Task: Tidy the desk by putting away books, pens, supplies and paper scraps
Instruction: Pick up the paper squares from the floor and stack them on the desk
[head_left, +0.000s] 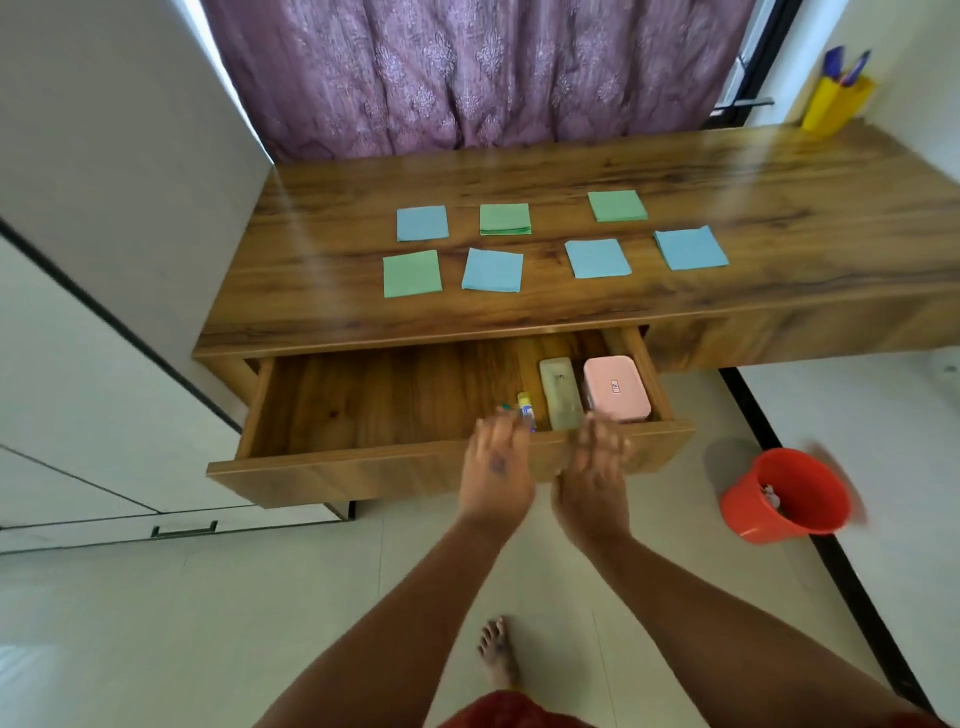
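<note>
Desk (727, 171): drawer (363, 467) standing open w/ glue stick (525, 410), pink box (615, 387) inside. You're holding left hand (496, 467) & right hand (597, 470) at its front edge, blurred, fingers seemingly loose, gripping nothing. Seven paper squares (491, 269) are waiting on top; likely next: gathering them.

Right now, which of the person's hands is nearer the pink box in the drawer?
The right hand. It hovers at the drawer's front edge just below the pink box. The left hand is further left, by the small glue stick, with a pale green case between.
</note>
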